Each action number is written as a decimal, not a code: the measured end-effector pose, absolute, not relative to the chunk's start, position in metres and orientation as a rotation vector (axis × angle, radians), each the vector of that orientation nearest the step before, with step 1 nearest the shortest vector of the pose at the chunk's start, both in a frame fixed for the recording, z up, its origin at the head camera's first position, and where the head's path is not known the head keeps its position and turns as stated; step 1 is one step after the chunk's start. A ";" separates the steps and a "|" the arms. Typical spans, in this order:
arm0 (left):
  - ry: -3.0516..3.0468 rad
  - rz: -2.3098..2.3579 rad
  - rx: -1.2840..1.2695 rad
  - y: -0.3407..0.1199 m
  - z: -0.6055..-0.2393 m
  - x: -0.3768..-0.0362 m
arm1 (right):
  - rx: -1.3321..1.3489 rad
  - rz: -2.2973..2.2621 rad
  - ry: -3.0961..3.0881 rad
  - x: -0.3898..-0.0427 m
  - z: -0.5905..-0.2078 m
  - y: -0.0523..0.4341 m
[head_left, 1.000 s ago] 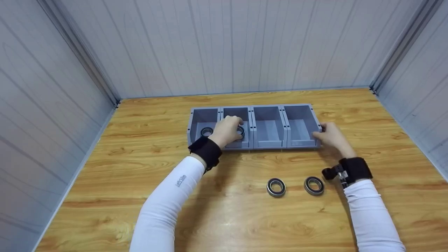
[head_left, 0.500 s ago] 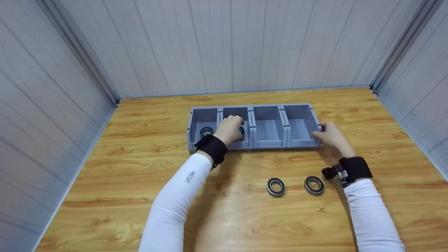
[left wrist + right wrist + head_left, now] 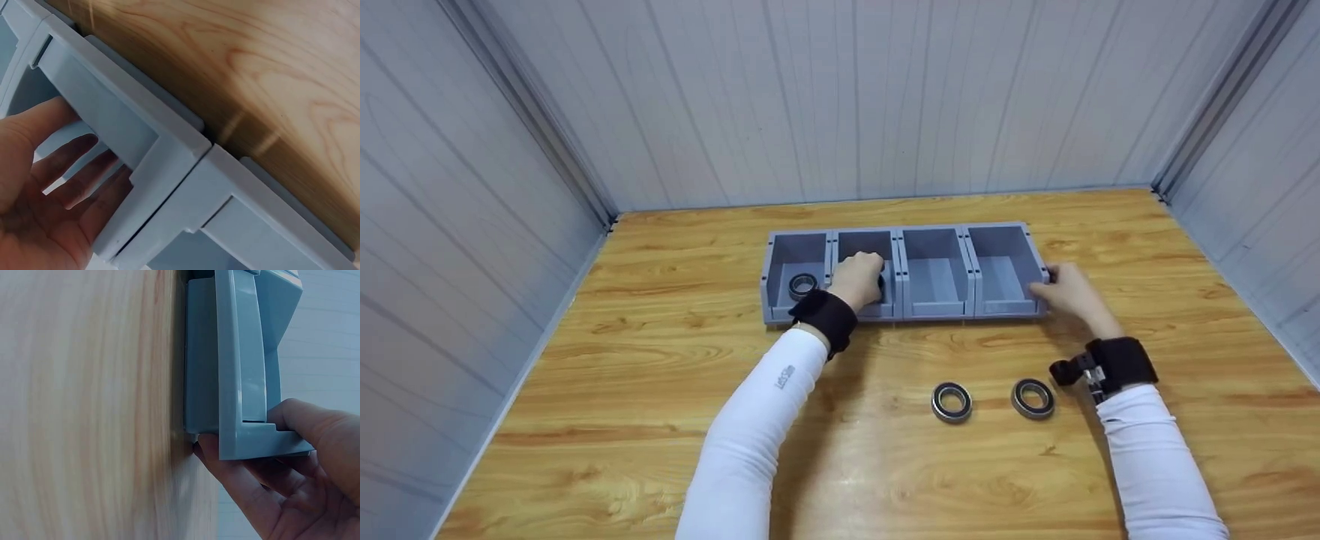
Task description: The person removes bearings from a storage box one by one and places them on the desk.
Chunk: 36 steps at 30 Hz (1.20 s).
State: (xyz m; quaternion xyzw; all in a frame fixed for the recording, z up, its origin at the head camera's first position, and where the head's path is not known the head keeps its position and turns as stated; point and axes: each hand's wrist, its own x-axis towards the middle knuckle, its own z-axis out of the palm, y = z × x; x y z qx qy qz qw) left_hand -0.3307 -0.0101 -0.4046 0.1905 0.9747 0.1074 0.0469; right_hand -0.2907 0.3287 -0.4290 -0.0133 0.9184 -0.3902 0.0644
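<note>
**Two hands at a four-compartment bin row, two bearings loose on the desk**

Nearest the viewer, two ring bearings lie flat on the wooden desk [image 3: 660, 352]: the left bearing [image 3: 952, 400] and the right bearing [image 3: 1033, 397], just beside each other and close to the right wrist strap. Farther back stands the grey bin row [image 3: 937, 304] of four open compartments side by side. The right hand [image 3: 1069, 292] grips the row's right end wall; in the right wrist view its thumb and fingers [image 3: 236, 478] curl round the wall's corner. The left hand [image 3: 859, 279] reaches into the second compartment from the left, fingers relaxed and spread in the left wrist view, holding nothing there. A dark bearing edge [image 3: 880, 283] shows just beside that hand. A third bearing [image 3: 802, 285] lies in the leftmost compartment. White panelled walls close the far side.
</note>
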 end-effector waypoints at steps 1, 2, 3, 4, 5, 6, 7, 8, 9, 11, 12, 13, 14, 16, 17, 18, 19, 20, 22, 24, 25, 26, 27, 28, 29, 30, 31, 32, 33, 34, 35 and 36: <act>2.975 0.318 0.578 -0.010 -0.406 -0.332 | -0.046 -1.177 2.778 -0.291 -0.430 0.329; 2.975 0.310 0.573 -0.009 -0.406 -0.332 | -0.045 -1.173 2.781 -0.291 -0.430 0.329; 2.975 0.303 0.568 -0.009 -0.407 -0.333 | -0.048 -1.172 2.783 -0.291 -0.430 0.329; 2.974 0.300 0.563 -0.009 -0.407 -0.334 | -0.050 -1.173 2.785 -0.292 -0.431 0.329; 2.981 0.294 0.558 -0.009 -0.408 -0.334 | -0.048 -1.173 2.782 -0.291 -0.431 0.329; 2.985 0.288 0.553 -0.008 -0.408 -0.335 | -0.046 -1.175 2.780 -0.291 -0.431 0.329; 2.990 0.284 0.549 -0.008 -0.409 -0.336 | -0.045 -1.176 2.777 -0.291 -0.431 0.328; 2.992 0.283 0.545 -0.008 -0.409 -0.336 | -0.038 -1.176 2.774 -0.291 -0.431 0.328; 2.993 0.282 0.539 -0.008 -0.410 -0.337 | -0.039 -1.178 2.772 -0.291 -0.431 0.328; 2.994 0.279 0.527 -0.007 -0.410 -0.338 | -0.033 -1.176 2.768 -0.291 -0.431 0.329; 2.991 0.274 0.521 -0.007 -0.411 -0.338 | -0.030 -1.174 2.766 -0.291 -0.431 0.329; 2.992 0.272 0.515 -0.006 -0.411 -0.339 | -0.027 -1.172 2.764 -0.291 -0.431 0.329; 2.990 0.269 0.507 -0.006 -0.411 -0.340 | -0.021 -1.170 2.762 -0.291 -0.430 0.329; 2.994 0.263 0.499 -0.005 -0.412 -0.340 | -0.014 -1.162 2.764 -0.291 -0.430 0.328; 2.995 0.261 0.497 -0.005 -0.412 -0.341 | -0.012 -1.159 2.766 -0.290 -0.430 0.328; 2.995 0.256 0.495 -0.005 -0.412 -0.341 | -0.010 -1.157 2.769 -0.290 -0.430 0.327; 2.995 0.257 0.493 -0.004 -0.412 -0.341 | -0.008 -1.156 2.771 -0.290 -0.430 0.327; 2.997 0.254 0.491 -0.004 -0.412 -0.341 | -0.007 -1.156 2.774 -0.290 -0.430 0.327; 2.996 0.253 0.491 -0.004 -0.413 -0.341 | -0.006 -1.157 2.775 -0.290 -0.430 0.327; 3.000 0.255 0.491 -0.004 -0.413 -0.342 | -0.004 -1.157 2.774 -0.290 -0.430 0.327; 3.003 0.261 0.491 -0.003 -0.413 -0.342 | -0.003 -1.160 2.774 -0.290 -0.430 0.327; 3.005 0.264 0.492 -0.003 -0.414 -0.342 | -0.004 -1.161 2.775 -0.290 -0.430 0.327; 3.004 0.270 0.491 -0.003 -0.414 -0.342 | -0.005 -1.163 2.776 -0.290 -0.430 0.327; 3.003 0.271 0.489 -0.002 -0.414 -0.342 | -0.017 -1.167 2.782 -0.290 -0.430 0.327; 2.998 0.275 0.486 -0.002 -0.413 -0.342 | -0.029 -1.168 2.791 -0.290 -0.430 0.327; 2.993 0.275 0.484 -0.002 -0.413 -0.342 | -0.039 -1.171 2.798 -0.290 -0.430 0.327; 2.987 0.274 0.482 -0.001 -0.413 -0.343 | -0.050 -1.170 2.807 -0.291 -0.431 0.327; 2.980 0.270 0.480 -0.001 -0.413 -0.343 | -0.058 -1.172 2.813 -0.291 -0.431 0.327; 2.972 0.269 0.478 -0.001 -0.412 -0.343 | -0.061 -1.172 2.814 -0.291 -0.431 0.327; 2.968 0.268 0.478 0.000 -0.412 -0.343 | -0.067 -1.172 2.819 -0.291 -0.431 0.327; 2.968 0.265 0.478 0.000 -0.412 -0.344 | -0.059 -1.170 2.819 -0.291 -0.431 0.328; 2.964 0.265 0.479 0.000 -0.412 -0.344 | -0.053 -1.168 2.815 -0.291 -0.431 0.328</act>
